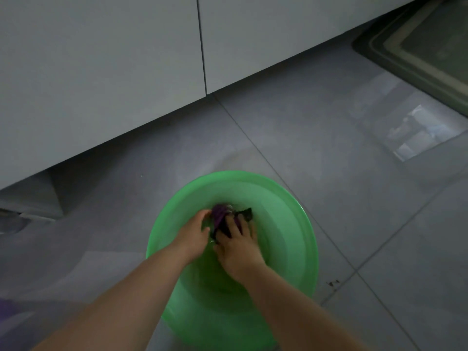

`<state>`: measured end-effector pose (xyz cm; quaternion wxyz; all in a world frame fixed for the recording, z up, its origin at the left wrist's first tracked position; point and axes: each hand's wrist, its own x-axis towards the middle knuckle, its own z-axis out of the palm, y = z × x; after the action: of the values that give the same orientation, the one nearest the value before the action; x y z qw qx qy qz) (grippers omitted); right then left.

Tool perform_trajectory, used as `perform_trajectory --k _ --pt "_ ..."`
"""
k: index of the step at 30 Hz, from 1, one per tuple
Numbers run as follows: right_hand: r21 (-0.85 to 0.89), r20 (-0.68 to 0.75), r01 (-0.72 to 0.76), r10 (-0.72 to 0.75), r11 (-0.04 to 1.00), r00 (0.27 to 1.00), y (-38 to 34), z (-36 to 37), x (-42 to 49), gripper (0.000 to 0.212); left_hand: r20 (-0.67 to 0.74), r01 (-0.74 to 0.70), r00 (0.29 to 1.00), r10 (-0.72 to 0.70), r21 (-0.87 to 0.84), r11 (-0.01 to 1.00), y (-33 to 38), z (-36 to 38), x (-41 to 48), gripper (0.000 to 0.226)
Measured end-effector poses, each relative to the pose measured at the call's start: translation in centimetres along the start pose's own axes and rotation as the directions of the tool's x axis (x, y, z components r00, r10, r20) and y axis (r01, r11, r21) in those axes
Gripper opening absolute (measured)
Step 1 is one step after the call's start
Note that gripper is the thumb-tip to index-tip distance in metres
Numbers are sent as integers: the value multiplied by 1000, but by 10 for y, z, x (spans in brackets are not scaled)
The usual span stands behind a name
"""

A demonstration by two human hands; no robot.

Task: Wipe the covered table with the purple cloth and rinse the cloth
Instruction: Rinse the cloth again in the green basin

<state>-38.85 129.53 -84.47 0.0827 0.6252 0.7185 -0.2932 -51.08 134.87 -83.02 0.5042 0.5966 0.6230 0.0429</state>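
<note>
The purple cloth (pixel 220 217) is bunched up inside a round green basin (pixel 286 219) that stands on the grey tiled floor. Water seems to fill the basin's bottom. My left hand (pixel 192 233) grips the cloth from its left side, fingers curled round it. My right hand (pixel 236 245) holds the cloth from the near right, fingers spread and curled over the dark wet folds. Part of the cloth sticks out dark behind my right fingers. Both forearms reach in from the bottom of the view.
White cabinet fronts (pixel 101 72) run along the back left, with a dark gap under them. A green bordered mat (pixel 425 44) lies at the far right. Grey floor tiles (pixel 354 173) surround the basin. A purple object (pixel 7 310) shows at the left edge.
</note>
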Motion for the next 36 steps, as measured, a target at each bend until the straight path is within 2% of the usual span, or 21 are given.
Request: perform_trajectory --k 2,3,5,9,11,13,15,16,17,18,20,21,23,24,25,27,29,31,33,34,36 --pt "-30 2 27 -27 999 1000 -3 -3 0 42 4 18 1000 -17 -2 1000 -1 2 3 44" --pt "-57 -55 4 -7 998 998 1 -1 3 38 9 27 1000 -27 4 1000 -2 3 4 44" --pt "-15 -100 -66 64 998 993 4 -8 6 32 44 31 998 -33 29 999 -5 6 5 43" --pt "108 -125 -13 26 994 992 -1 2 0 38 116 114 988 -105 -77 991 -11 18 6 37" --pt "226 -208 -156 205 961 956 -1 3 0 52 109 158 982 -154 -32 987 -12 22 7 30" --pt "387 -157 -293 375 875 914 1 4 5 74 158 140 977 -144 33 990 -10 24 7 19" --pt "496 -61 -292 368 818 928 -4 5 7 77 163 107 979 -125 115 988 0 21 7 11" --pt "637 -30 -248 345 730 938 -6 8 8 64 91 103 989 -117 146 984 5 17 8 11" --pt "800 8 -221 358 559 934 -10 6 5 46 1 112 994 -113 132 985 10 12 9 11" --pt "924 60 -200 393 326 918 -14 2 1 31 -66 126 990 -123 47 991 15 8 10 16" --pt "980 196 -167 432 -106 880 -21 -5 -4 27 -21 153 987 -161 -221 963 22 4 8 36" --pt "958 217 -113 408 -265 887 -24 -9 -7 27 47 179 984 -173 -324 929 27 2 7 39" --pt "883 189 -14 329 -469 925 -29 -17 -13 25 149 208 977 -153 -506 837 34 1 3 19" --pt "854 174 11 304 -520 937 -29 -22 -15 24 167 203 978 -129 -584 786 40 -1 3 6" --pt "843 166 17 290 -537 943 -29 -27 -18 23 163 171 983 -84 -649 742 45 -4 2 13" --pt "872 196 -35 284 -488 939 -21 -29 -22 22 154 93 988 24 -707 701 46 -4 1 28" --pt "947 216 -116 325 -300 921 -10 -31 -22 26 133 -25 982 132 -603 797 42 1 -2 28" --pt "967 86 -191 493 167 866 3 -30 -17 27 82 -190 972 218 -267 945 37 8 -2 20" --pt "725 -165 -283 557 628 814 9 -21 -15 30 10 -246 969 245 47 968 27 12 3 29" --pt "567 -197 -297 477 768 857 9 -14 -15 38 -28 -225 973 229 109 968 24 12 5 36" --pt "204 -26 -199 208 959 978 8 4 -17 54 -55 -159 984 169 149 976 18 13 4 43"
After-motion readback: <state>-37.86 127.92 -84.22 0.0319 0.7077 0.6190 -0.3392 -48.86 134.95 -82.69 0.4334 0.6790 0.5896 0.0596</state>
